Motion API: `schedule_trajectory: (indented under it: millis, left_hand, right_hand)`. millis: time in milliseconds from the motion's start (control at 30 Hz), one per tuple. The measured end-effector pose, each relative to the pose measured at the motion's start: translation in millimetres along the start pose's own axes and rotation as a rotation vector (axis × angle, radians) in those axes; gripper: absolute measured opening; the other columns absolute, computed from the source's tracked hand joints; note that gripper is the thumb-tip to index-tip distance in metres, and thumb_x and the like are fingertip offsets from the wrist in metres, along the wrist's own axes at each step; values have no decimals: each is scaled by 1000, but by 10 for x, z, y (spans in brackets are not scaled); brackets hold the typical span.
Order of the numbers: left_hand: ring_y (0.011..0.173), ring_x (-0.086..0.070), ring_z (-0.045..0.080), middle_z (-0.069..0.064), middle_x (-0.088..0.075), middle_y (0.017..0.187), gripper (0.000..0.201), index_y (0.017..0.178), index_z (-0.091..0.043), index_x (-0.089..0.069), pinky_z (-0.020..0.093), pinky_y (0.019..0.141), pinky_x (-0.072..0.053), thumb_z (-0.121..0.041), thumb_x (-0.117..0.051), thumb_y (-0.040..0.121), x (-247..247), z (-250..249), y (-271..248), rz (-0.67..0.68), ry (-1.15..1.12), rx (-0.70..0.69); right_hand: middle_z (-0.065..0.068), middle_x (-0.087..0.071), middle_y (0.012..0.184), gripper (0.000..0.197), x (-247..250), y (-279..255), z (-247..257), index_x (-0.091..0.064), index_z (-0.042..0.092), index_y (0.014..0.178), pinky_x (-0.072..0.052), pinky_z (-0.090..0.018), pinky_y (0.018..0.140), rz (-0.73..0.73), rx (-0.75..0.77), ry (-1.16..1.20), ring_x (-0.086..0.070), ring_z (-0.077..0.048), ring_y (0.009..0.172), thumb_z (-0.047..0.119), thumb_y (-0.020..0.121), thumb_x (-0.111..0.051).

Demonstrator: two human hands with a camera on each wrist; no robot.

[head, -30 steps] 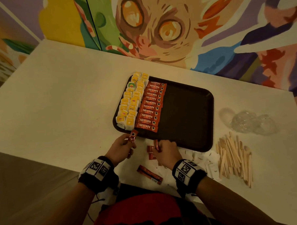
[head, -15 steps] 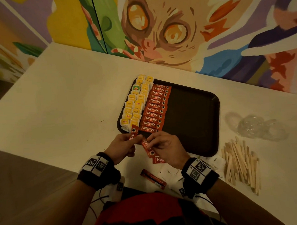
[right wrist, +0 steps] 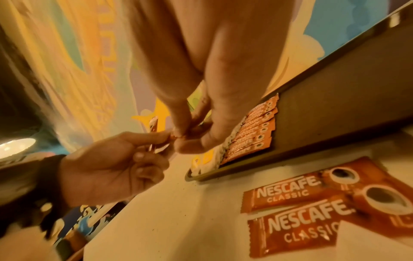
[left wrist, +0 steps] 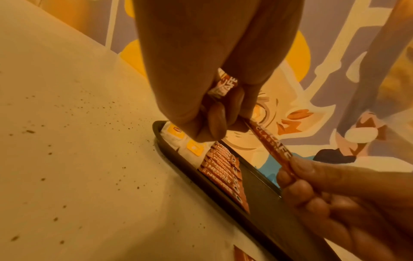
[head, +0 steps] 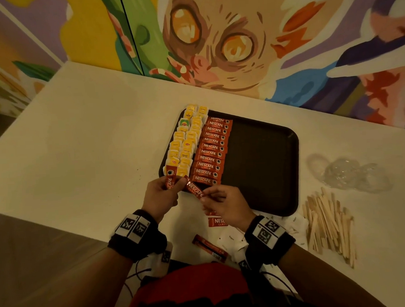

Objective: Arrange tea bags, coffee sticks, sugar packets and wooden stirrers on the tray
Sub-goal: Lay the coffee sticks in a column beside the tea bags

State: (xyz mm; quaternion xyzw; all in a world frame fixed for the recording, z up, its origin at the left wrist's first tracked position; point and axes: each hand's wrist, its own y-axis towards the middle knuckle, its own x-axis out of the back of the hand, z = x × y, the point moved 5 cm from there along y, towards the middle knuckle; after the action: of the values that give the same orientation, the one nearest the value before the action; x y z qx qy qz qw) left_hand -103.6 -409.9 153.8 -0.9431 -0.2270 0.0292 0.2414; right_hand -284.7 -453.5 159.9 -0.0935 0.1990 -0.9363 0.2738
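A dark tray [head: 266, 150] holds two columns of yellow tea bags [head: 184, 142] and one column of red coffee sticks [head: 210, 153]; its right half is bare. My left hand [head: 160, 198] grips one coffee stick [head: 169, 181] upright by the tray's near-left corner. My right hand [head: 224, 205] pinches a second coffee stick [head: 195, 190] by its near end; the far end meets the left fingertips [left wrist: 214, 127]. In the left wrist view that stick [left wrist: 270, 144] slants between both hands. White sugar packets [head: 233, 239] and wooden stirrers [head: 327, 224] lie on the table.
Loose coffee sticks [head: 217, 222] lie under my right wrist, another [head: 209, 247] sits near the table's front edge. Crumpled clear plastic [head: 346, 172] lies right of the tray. A painted wall stands behind the white table [head: 92, 146]. Dark specks dot the table left of the tray.
My right hand took a coffee stick off the table and raised it to the left hand. Both hands moved up toward the tray's near-left corner; the left kept its stick.
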Motion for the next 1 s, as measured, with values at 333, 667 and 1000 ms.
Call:
schedule_trajectory:
  millis: [333, 667, 1000]
  left_hand:
    - [53, -43, 13, 5, -53, 65, 14, 91, -8, -70, 26, 49, -40, -21, -69, 88, -51, 160, 55, -13, 59, 101]
    - [55, -46, 16, 3, -53, 60, 19, 83, -8, -68, 29, 52, -42, -26, -66, 90, 31, 161, 143, -26, 206, 92]
    - [55, -46, 16, 6, -53, 63, 20, 82, -9, -68, 28, 52, -42, -26, -64, 91, 87, 169, 159, 15, 225, 99]
  right_hand:
    - [-6, -70, 92, 11, 222, 128, -105, -68, 15, 95, -57, -21, 65, -188, -121, 19, -68, -10, 70, 6, 90, -67]
    - [1, -68, 96, 13, 367, 348, -261, -68, 21, 94, -54, -22, 62, -411, -314, -134, -67, -10, 78, 17, 84, -76]
    - [-2, -68, 108, 13, 340, 486, -281, -67, 21, 87, -58, -35, 86, -345, -410, -332, -66, -17, 95, 23, 82, -79]
